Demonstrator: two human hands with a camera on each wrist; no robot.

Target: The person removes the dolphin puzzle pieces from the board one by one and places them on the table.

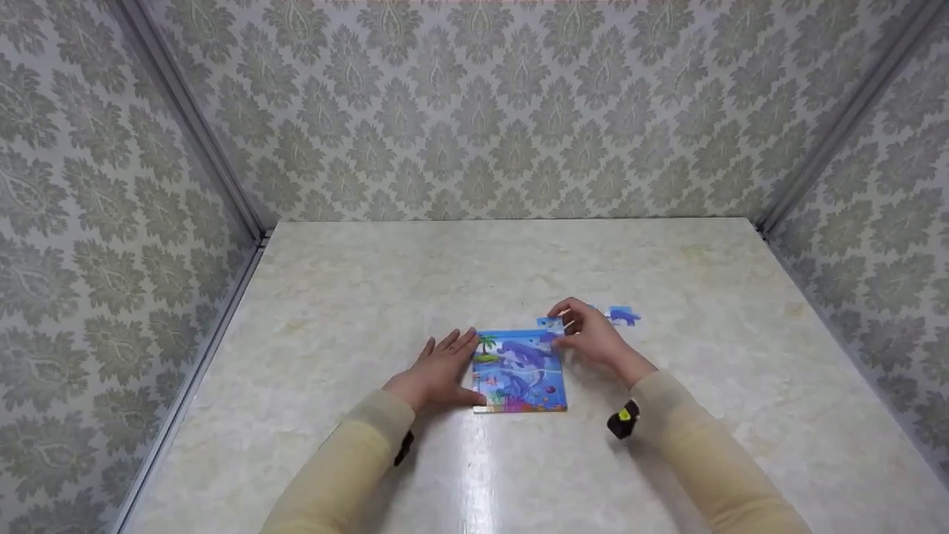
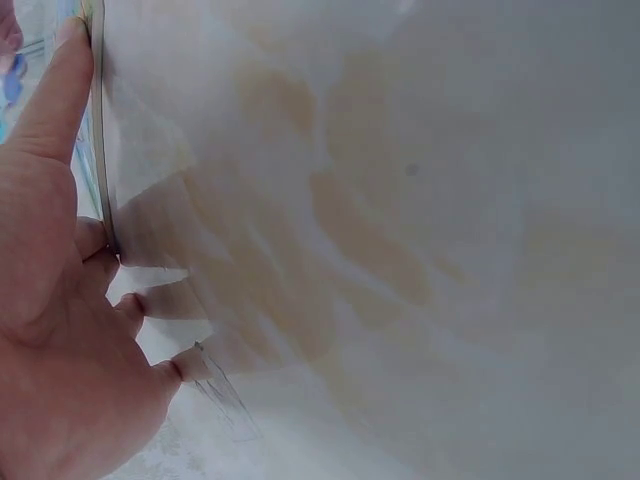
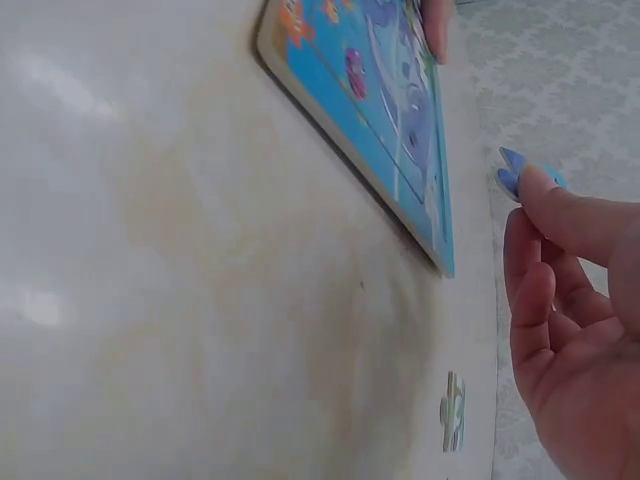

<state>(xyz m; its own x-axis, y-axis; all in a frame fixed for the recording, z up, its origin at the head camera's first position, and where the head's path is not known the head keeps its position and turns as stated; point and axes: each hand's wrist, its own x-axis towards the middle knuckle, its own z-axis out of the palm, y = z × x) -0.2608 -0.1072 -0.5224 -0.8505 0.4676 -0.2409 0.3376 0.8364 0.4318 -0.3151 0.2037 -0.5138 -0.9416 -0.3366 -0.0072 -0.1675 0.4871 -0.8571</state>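
Note:
A square jigsaw puzzle (image 1: 519, 371) with a dolphin, sea and palm tree picture lies on the table in front of me. My left hand (image 1: 436, 371) rests at its left side, fingers spread, with thumb and fingertips on the puzzle's edge. Over the puzzle's top right corner, my right hand (image 1: 593, 340) pinches a blue puzzle piece (image 1: 547, 324) between thumb and fingers. In the right wrist view that puzzle piece (image 3: 509, 178) is raised off the board, mostly covered by the fingertips.
Beyond the right hand lies a loose blue puzzle piece (image 1: 624, 316) showing a dolphin. Part of another piece peeks out from behind that hand. The pale marbled table (image 1: 415, 274) ends at patterned walls (image 1: 474, 111) on the left, right and back.

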